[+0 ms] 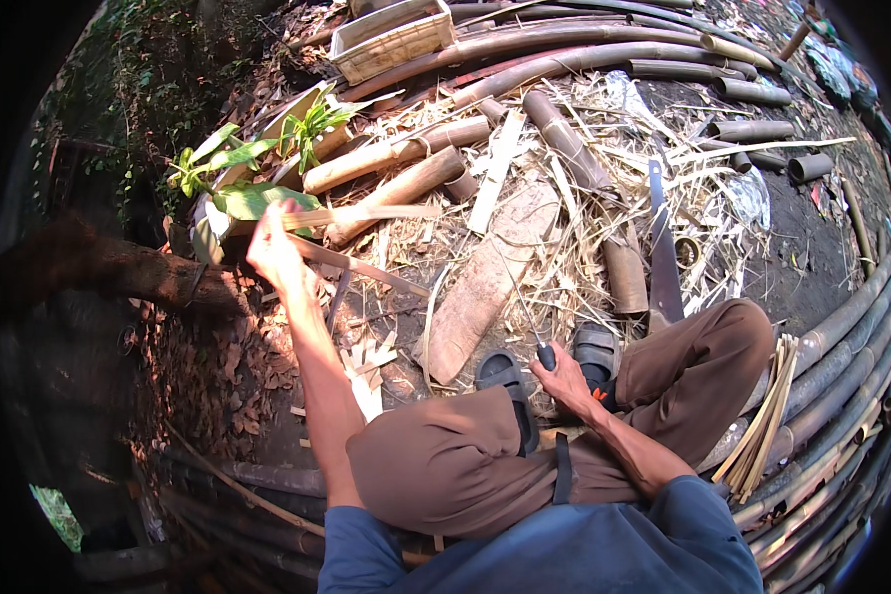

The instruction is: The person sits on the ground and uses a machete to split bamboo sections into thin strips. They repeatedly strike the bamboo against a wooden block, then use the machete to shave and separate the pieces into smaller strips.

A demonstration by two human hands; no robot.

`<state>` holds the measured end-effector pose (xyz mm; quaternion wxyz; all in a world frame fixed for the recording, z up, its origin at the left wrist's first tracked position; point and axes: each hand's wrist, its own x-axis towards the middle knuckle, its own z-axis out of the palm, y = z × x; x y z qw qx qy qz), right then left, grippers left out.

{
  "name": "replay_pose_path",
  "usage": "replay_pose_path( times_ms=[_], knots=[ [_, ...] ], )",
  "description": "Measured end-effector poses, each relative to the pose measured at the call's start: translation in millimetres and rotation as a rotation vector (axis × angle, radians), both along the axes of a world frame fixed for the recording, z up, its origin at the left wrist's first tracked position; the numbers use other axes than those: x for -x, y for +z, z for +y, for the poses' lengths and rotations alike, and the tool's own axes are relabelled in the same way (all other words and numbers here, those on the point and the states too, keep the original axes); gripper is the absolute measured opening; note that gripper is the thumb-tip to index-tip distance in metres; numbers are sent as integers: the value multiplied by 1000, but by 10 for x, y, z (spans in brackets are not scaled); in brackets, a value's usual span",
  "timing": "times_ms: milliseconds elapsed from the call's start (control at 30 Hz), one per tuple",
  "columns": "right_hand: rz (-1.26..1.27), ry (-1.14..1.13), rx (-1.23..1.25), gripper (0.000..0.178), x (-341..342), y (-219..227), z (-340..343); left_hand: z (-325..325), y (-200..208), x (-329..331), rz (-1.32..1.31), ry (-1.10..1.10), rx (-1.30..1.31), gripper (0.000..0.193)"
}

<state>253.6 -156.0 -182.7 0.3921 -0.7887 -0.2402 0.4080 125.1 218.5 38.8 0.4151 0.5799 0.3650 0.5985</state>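
Observation:
My left hand (279, 255), arm stretched out to the left, is closed on bamboo strips. One pale strip (386, 213) points right from the fingers, and a browner strip (366, 269) slants down to the right. Near my feet, my right hand (562, 380) is wrapped round the dark handle (545, 354) of a slim tool. Its thin metal shaft (521, 297) reaches up and away over a flat wooden board (480, 297); the exact kind of tool is too fine to tell. The board lies on the ground between the two hands.
A long flat blade (663, 243) stands by my right knee. Cut bamboo tubes (396, 153) and shavings (584, 198) litter the ground ahead. A plastic crate (391, 45) sits at the back. Split strips (762, 426) rest on bamboo poles (841, 366) at right; a trunk (139, 272) is left.

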Motion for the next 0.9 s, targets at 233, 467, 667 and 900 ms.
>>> replay_pose_path(
  times_ms=[233, 467, 667, 900],
  knots=[
    [-194, -114, -4, 34, -250, -164, -46, 9, 490, 55, -135, -46, -121, 30],
    [-61, 3, -44, 50, -103, 19, 157, -963, -728, -54, 205, 20, 156, 40],
    [-18, 175, -275, 41, 287, 325, 518, -1435, -1018, -67, 272, -39, 445, 49],
    [19, 70, -121, 50, -31, -268, 718, -1324, -1124, 82, 190, -66, 472, 48]
  ],
)
